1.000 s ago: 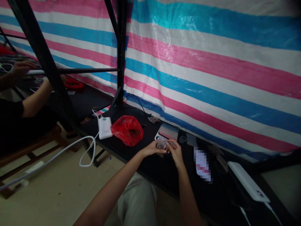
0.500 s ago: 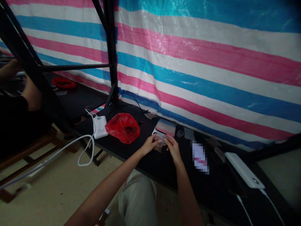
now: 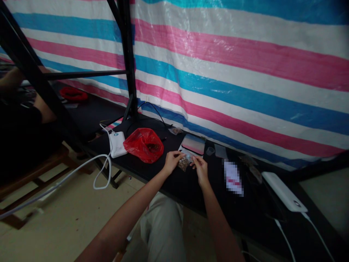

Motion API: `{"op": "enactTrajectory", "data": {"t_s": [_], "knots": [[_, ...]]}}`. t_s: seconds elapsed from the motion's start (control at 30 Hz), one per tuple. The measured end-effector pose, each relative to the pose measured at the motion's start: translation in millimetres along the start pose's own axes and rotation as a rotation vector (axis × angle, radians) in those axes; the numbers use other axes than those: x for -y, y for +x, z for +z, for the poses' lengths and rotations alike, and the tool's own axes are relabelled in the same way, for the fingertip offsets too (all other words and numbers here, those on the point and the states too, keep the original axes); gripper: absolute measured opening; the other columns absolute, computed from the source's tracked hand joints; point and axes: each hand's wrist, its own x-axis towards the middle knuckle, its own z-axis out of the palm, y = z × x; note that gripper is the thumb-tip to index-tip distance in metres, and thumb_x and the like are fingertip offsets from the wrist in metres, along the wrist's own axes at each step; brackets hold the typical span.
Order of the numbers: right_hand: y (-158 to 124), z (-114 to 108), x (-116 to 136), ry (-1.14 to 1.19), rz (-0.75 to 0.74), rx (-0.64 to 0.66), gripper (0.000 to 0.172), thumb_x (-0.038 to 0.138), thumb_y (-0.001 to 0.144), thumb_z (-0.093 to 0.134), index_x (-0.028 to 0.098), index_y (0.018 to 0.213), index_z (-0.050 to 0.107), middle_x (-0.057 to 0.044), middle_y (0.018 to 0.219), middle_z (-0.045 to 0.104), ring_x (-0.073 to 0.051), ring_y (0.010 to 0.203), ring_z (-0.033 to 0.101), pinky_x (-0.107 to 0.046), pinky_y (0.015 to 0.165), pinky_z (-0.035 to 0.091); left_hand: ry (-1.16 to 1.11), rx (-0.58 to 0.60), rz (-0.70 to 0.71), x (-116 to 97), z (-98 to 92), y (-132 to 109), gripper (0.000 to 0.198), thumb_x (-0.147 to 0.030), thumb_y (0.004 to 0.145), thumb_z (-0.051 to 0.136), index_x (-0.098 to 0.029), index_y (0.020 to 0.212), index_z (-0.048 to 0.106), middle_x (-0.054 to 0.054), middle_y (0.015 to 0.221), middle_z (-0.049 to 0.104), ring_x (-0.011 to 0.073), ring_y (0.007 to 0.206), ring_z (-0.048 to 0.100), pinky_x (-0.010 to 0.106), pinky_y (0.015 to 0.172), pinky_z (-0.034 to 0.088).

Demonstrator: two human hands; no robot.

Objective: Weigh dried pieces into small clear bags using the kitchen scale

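Note:
A small clear plastic bag with brown bits inside (image 3: 184, 162) hangs between both of my hands, just above the black table (image 3: 191, 185). My left hand (image 3: 172, 160) pinches its left top corner and my right hand (image 3: 200, 167) pinches its right top corner. Right behind the bag lies a small flat scale with a shiny top (image 3: 193, 144). A red plastic bag (image 3: 144, 144) with dark contents sits to the left of my hands.
A white power bank (image 3: 117, 143) with a white cable lies left of the red bag; another white power bank (image 3: 283, 191) lies at the right. A striped tarp (image 3: 231, 72) backs the table. A black frame post (image 3: 125, 58) stands at left. Another person's arm (image 3: 40, 109) shows far left.
My hands and the little bag have shifted slightly left and lower in view as my head moved; the bag now hangs lower between my fingers.

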Motion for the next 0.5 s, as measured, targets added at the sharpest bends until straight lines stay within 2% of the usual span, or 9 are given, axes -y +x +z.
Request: {"op": "enactTrajectory", "data": {"t_s": [0.1, 0.2, 0.37, 0.5], "knots": [[1.1, -0.2, 0.7, 0.019, -0.003, -0.020, 0.040, 0.052, 0.061, 0.062, 0.014, 0.072, 0.061, -0.006, 0.068, 0.064, -0.011, 0.046, 0.054, -0.020, 0.037, 0.034, -0.085, -0.019, -0.053, 0.2, 0.3, 3.9, 0.027, -0.039, 0.059, 0.070, -0.013, 0.068, 0.070, 0.006, 0.068, 0.068, 0.0167, 0.064, 0.059, 0.026, 0.064, 0.044], [1.9, -1.1, 0.7, 0.047, 0.001, -0.056, 0.037, 0.050, 0.061, 0.064, 0.014, 0.071, 0.062, -0.005, 0.069, 0.064, -0.010, 0.045, 0.052, -0.020, 0.037, 0.033, -0.149, -0.007, -0.115, -1.6, 2.3, 5.2, 0.029, -0.038, 0.055, 0.073, -0.012, 0.067, 0.069, 0.005, 0.063, 0.067, 0.0150, 0.057, 0.058, 0.025, 0.059, 0.044], [0.9, -4.4, -1.0, 0.010, -0.015, -0.081, 0.036, 0.048, 0.064, 0.062, 0.014, 0.074, 0.063, -0.002, 0.061, 0.061, -0.011, 0.047, 0.050, -0.020, 0.038, 0.033, -0.207, 0.000, -0.118, -3.9, 5.5, 3.4, 0.033, -0.041, 0.059, 0.070, -0.010, 0.072, 0.068, 0.004, 0.060, 0.065, 0.0134, 0.054, 0.057, 0.023, 0.054, 0.042], [-0.6, -7.0, -3.3, -0.132, -0.100, -0.106, 0.034, 0.047, 0.070, 0.057, 0.015, 0.079, 0.065, -0.005, 0.072, 0.064, -0.015, 0.062, 0.056, -0.021, 0.045, 0.038, -0.213, 0.012, -0.104, -4.0, 4.1, 3.8, 0.032, -0.042, 0.063, 0.067, -0.011, 0.072, 0.068, 0.006, 0.067, 0.068, 0.0160, 0.061, 0.060, 0.025, 0.059, 0.044]]}}
